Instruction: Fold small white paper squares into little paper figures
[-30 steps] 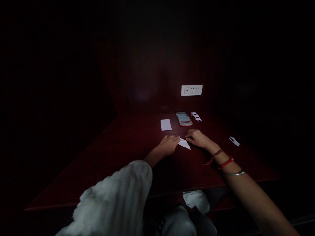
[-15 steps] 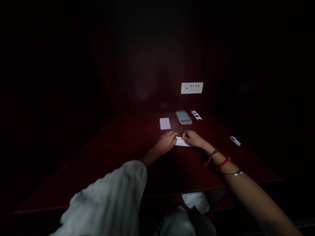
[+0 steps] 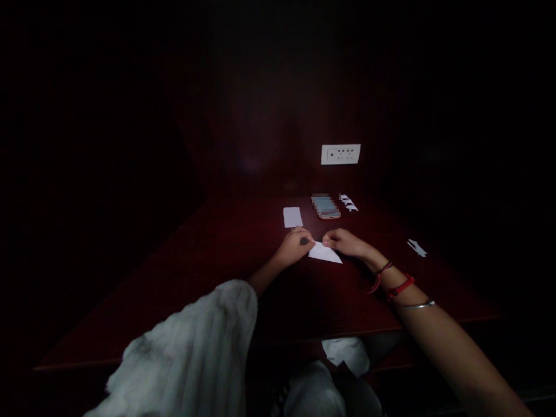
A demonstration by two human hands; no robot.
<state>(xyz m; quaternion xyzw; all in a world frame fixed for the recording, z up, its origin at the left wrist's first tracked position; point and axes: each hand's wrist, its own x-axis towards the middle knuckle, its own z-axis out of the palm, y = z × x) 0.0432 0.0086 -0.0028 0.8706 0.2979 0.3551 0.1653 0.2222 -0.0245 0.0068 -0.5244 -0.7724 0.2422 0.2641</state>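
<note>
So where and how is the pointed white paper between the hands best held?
Probably pinch the pointed white paper along its far edge, left hand and right hand each from its own side: it is thin, and its near right corner tapers.

No readable text anywhere. Phone (image 3: 326, 207) screen is pixelated, nothing legible on it (blocky mosaic, just a bluish tint). Wall socket plate (image 3: 340, 161): dark holes and slots visible, any markings too small to read. Folded paper (image 3: 324, 252) and rectangular white sheet (image 3: 292, 217): no lettering I can make out.
</note>
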